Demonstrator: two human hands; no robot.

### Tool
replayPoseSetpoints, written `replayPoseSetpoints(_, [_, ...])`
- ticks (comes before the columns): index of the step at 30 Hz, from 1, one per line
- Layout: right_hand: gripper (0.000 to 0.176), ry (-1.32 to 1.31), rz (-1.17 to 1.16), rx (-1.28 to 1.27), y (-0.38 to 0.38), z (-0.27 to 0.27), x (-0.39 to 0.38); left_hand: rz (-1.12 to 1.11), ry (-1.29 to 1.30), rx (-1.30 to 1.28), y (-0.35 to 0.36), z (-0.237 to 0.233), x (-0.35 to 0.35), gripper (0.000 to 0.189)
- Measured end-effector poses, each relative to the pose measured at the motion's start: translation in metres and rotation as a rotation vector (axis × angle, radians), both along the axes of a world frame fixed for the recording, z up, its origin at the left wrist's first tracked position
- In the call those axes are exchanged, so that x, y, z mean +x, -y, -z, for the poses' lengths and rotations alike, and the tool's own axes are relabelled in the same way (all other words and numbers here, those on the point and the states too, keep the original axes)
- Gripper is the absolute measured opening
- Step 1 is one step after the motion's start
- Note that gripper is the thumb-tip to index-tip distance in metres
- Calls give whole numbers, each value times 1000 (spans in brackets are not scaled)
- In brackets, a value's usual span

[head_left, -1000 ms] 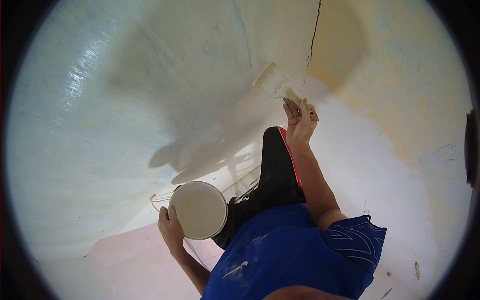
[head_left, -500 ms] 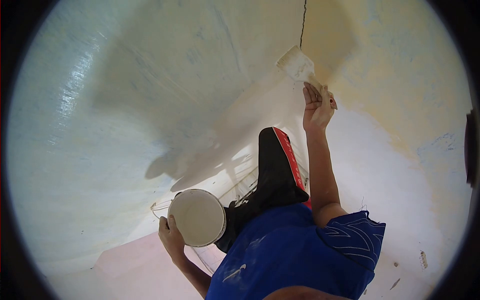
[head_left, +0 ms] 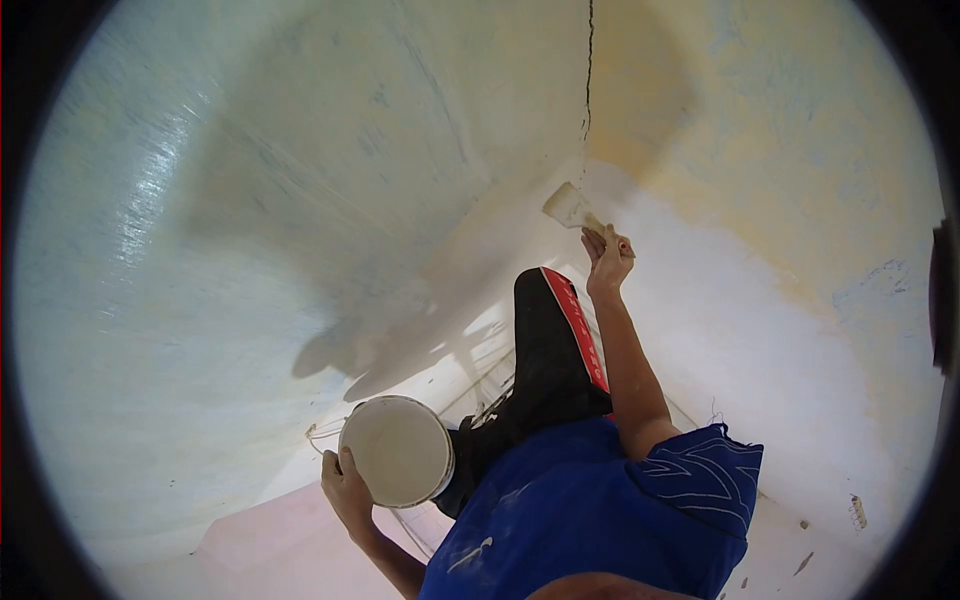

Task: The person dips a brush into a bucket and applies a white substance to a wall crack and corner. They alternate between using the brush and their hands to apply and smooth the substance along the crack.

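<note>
My right hand point(head_left: 609, 262) is closed round the handle of a wide, pale-coated paintbrush point(head_left: 570, 207). Its bristles point up and to the left, close over the wall corner below a dark crack point(head_left: 590, 75). At the lower left, my left hand point(head_left: 346, 491) grips the rim of a white bucket point(head_left: 397, 452), thumb over the edge. The bucket's mouth faces me, and pale whitish paint or coating shows inside. A thin wire handle point(head_left: 322, 433) sticks out at its left side.
Greenish wall point(head_left: 300, 150) spreads on the left, and a yellowish wall point(head_left: 780, 190) with a whitened lower area stands on the right. My bent knee point(head_left: 545, 320) in black and red trousers rises between my hands. Thin rungs or rails point(head_left: 490, 385) show beyond it.
My right hand has brought the paintbrush down along the corner, away from the crack. The bucket and left hand sit slightly lower in view.
</note>
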State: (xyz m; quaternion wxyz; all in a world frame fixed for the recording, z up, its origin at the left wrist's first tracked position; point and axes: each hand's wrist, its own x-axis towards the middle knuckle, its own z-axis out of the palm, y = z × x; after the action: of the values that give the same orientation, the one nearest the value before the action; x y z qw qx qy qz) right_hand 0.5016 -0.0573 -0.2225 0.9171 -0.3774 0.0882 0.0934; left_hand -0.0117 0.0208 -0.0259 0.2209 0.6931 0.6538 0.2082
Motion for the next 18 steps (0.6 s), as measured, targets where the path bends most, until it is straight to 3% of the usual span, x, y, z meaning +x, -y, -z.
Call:
replayPoseSetpoints(5, [23, -6, 6, 9, 0, -18, 11, 4, -17, -22, -4, 4, -5, 40])
replayPoseSetpoints(12, [25, 224, 2, 239, -6, -102, 53, 14, -4, -17, -4, 3, -1, 39])
replayPoseSetpoints(18, [24, 200, 13, 228, -11, -85, 53, 20, -12, 10, -4, 5, -5, 39])
